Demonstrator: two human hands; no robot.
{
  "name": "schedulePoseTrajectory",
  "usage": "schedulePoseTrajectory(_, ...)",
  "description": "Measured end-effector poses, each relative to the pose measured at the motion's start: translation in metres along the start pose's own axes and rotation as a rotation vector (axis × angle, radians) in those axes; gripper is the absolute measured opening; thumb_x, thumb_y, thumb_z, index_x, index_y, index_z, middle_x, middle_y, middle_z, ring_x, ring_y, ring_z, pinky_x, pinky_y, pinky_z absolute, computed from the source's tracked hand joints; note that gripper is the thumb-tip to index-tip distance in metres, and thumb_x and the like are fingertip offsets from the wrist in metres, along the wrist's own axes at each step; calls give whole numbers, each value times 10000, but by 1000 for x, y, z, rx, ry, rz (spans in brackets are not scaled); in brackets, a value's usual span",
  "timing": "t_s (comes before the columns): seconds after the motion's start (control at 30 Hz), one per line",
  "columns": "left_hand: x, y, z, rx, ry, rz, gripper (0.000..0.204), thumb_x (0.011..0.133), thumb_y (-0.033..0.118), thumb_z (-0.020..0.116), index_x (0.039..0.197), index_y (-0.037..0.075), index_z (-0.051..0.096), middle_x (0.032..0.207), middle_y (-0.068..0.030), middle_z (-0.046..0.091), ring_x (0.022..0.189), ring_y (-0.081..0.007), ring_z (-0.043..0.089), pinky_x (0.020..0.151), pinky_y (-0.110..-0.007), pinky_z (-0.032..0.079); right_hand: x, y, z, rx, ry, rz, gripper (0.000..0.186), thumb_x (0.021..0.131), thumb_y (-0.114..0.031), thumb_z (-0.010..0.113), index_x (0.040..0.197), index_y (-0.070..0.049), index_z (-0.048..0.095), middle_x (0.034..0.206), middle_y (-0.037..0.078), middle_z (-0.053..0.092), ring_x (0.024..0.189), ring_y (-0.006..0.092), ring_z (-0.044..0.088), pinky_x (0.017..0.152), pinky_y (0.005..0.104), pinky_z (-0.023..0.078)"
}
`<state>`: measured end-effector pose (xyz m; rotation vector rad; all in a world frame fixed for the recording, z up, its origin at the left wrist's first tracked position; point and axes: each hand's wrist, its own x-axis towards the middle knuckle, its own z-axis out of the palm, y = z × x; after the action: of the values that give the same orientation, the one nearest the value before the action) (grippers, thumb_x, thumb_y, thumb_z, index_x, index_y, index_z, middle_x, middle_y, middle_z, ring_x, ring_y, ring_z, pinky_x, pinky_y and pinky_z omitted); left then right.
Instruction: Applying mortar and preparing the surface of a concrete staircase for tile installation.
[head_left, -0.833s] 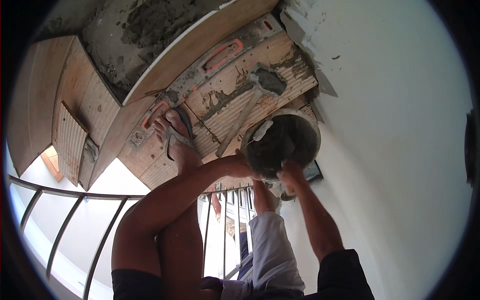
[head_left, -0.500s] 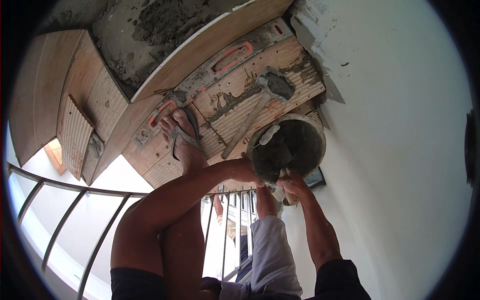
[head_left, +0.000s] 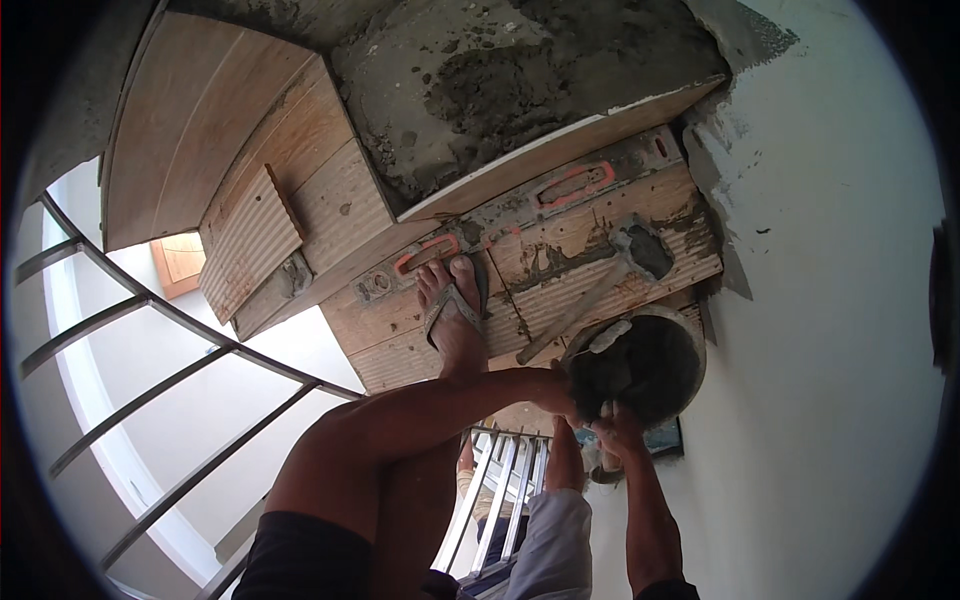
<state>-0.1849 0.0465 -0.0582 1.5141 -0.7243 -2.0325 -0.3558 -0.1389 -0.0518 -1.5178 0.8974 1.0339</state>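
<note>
A metal railing [head_left: 235,347] curves along the left of a tiled stairway, beside a loose ribbed tile [head_left: 245,255]. Toward the middle, a sandalled foot [head_left: 460,335] rests by a grime-caked spirit level [head_left: 510,220], near a long-handled tool [head_left: 575,312] lying on the tiles. The left hand [head_left: 552,393] meets the near-left edge of a round bucket [head_left: 693,345], which stands on the tiles close to the wall; its fingers are partly hidden, their grip impossible to tell. Just right, the right hand [head_left: 618,432] curls closed around the pale handle of what appears to be a trowel, over the bucket's near rim. The dark grey mix [head_left: 655,375] inside looks wet and soft, likely making the bucket heavy and its smeared rim slick. Opposite sides of that stiff-looking rim seem the surest hold; for the trowel, its handle. A white wall [head_left: 830,300] closes the right.
</note>
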Motion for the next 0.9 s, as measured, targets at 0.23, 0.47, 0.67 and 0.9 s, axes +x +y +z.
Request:
schedulePoseTrajectory(0.23,3,34,-15,10,-120,88,859,762,453,812,1431,13,498,1399,-284,549,1343,-387,483,1131,-405,369,34,49,-11,-290,66,-273,435,805,-103,646,1200,21,512,713,129,626,493,194,616,456,379,508)
schedulePoseTrajectory(0.47,-39,55,-36,-75,-90,-250,1368,687,587,831,1492,-212,66,1421,-453,407,1421,-397,405,1151,-371,346,1,2,6,400,-149,-88,487,846,-150,693,1265,-6,491,805,107,610,511,193,600,473,337,508)
schedulePoseTrajectory(0.67,-25,41,-27,107,-132,-181,1341,707,594,816,1491,-211,83,1422,-420,437,1356,-391,488,1122,-370,387,-15,3,-21,401,-214,-23,471,858,-66,678,1284,-22,480,756,48,579,549,125,553,471,310,469)
schedulePoseTrajectory(0.9,-36,51,-37,23,-177,-314,1296,700,545,839,1524,-144,114,1492,-372,393,1399,-367,443,1141,-375,362,-6,12,-24,274,-195,24,521,829,-100,686,1295,19,485,746,123,616,519,183,591,468,348,498)
